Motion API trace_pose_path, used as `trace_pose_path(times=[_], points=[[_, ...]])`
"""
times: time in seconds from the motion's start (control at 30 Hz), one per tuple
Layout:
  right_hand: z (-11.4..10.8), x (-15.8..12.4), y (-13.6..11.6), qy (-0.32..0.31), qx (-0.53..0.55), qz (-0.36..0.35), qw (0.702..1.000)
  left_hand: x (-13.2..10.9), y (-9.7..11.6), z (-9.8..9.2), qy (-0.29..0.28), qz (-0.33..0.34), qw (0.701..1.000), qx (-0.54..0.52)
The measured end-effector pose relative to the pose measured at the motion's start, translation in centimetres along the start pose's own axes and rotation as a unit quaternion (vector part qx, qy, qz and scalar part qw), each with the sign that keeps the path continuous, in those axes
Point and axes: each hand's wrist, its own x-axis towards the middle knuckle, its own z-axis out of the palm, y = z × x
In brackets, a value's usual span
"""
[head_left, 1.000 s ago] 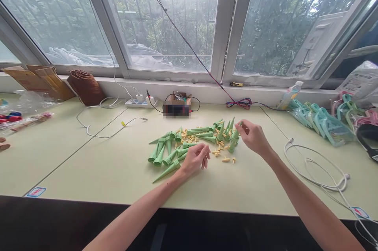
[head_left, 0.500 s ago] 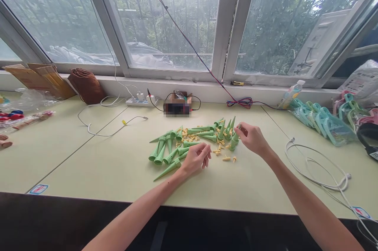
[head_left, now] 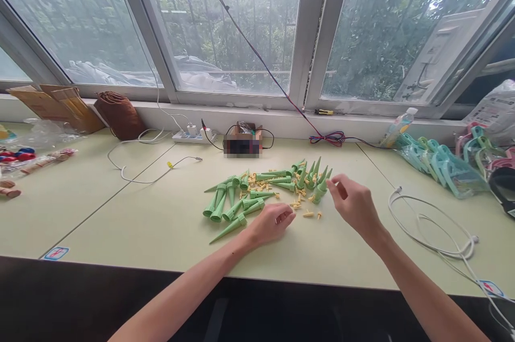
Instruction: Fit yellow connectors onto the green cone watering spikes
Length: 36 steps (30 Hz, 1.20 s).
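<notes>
My left hand (head_left: 273, 222) hovers low at the front of the pile, its thumb and fingers loosely apart. Just beyond its fingertips lie small yellow plugs (head_left: 308, 214); I see nothing held. Beside the rightmost standing green spike (head_left: 321, 192) is my right hand (head_left: 352, 200), with a gap between thumb and fingers. Whether a fingertip still touches that spike I cannot tell. Several green plastic cone spikes stand point-up by it. More green spikes (head_left: 229, 228) lie or lean to the left, with yellow plugs scattered among them. My left hand hides part of the table.
A white cable (head_left: 432, 248) loops at the right. Bagged teal hangers (head_left: 446, 168) and a bottle (head_left: 398, 126) stand back right. A power strip (head_left: 193, 137), a small box with a black device (head_left: 242, 146) and a brown pouch (head_left: 119, 116) line the back.
My right hand has drawn back slightly right and down from the standing spike, its fingers parting. My left hand has moved a little right and nearer me, towards the loose yellow plugs.
</notes>
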Motion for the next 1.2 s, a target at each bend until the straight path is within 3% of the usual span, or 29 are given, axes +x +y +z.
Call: trace_pose_path(times=[0.13, 0.23, 0.3, 0.43, 0.53, 0.63, 0.9, 1.03, 1.2], points=[[1.4, -1.7, 0.0, -0.223, -0.079, 0.000, 0.972, -0.1, 0.5, -0.4, -0.009, 0.047, 0.996, 0.078], [2.5, -2.4, 0.3, -0.288, -0.113, 0.019, 0.951, 0.1, 1.2, -1.4, -0.033, 0.094, 0.985, 0.138], [2.9, -2.7, 0.3, -0.308, -0.121, 0.027, 0.943, 0.2, 1.9, -2.7, -0.036, 0.085, 0.974, 0.206], [3.1, -2.8, -0.2, -0.335, -0.121, 0.040, 0.934, -0.1, 3.7, -6.8, -0.070, -0.040, 0.944, 0.319], [3.2, -2.8, -0.7, -0.351, -0.114, 0.039, 0.929, -1.2, 4.5, -9.8, -0.144, -0.155, 0.901, 0.379], [3.6, -2.8, -1.1, -0.352, -0.107, 0.029, 0.930, -2.8, 4.4, -11.3, -0.191, -0.222, 0.868, 0.401], [5.0, -2.8, -2.1, -0.354, -0.106, 0.008, 0.929, -4.6, 3.8, -9.9, -0.203, -0.231, 0.880, 0.363], [5.8, -2.4, -2.8, -0.360, -0.126, -0.020, 0.924, -3.9, 3.8, -8.5, -0.214, -0.176, 0.891, 0.360], [7.3, -1.5, -3.9, -0.365, -0.151, -0.066, 0.916, -1.4, 3.1, -7.4, -0.192, -0.109, 0.929, 0.297]])
